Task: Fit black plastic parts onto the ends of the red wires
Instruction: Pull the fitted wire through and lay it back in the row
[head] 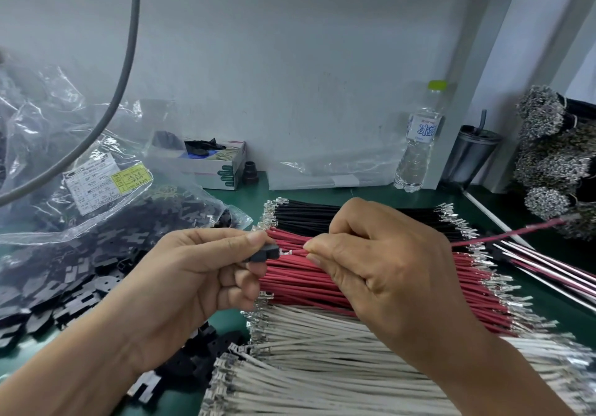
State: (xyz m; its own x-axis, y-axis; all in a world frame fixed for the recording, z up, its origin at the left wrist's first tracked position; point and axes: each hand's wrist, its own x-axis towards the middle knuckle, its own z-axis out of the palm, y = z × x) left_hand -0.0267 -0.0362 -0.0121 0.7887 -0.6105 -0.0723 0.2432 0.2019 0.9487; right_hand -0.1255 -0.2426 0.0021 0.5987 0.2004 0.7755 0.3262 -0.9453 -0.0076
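My left hand [196, 270] pinches a small black plastic part [266, 253] between thumb and fingers. My right hand [380, 254] pinches a single red wire [503, 234] whose metal terminal end [288, 252] meets the black part; the wire's far end sticks out to the right past my hand. Both hands hover above a flat pile of red wires [306, 282] with metal terminals. Loose black plastic parts [74, 286] spill from a clear bag [96, 209] at the left.
Black wires [306, 214] lie behind the red pile, white wires [322, 357] in front. Finished wire sets [554, 270] lie at right, bundles of terminals [548, 157] beyond. A water bottle [419, 145], metal cup [472, 154], small box [213, 164] and grey cable [129, 38] stand at the back.
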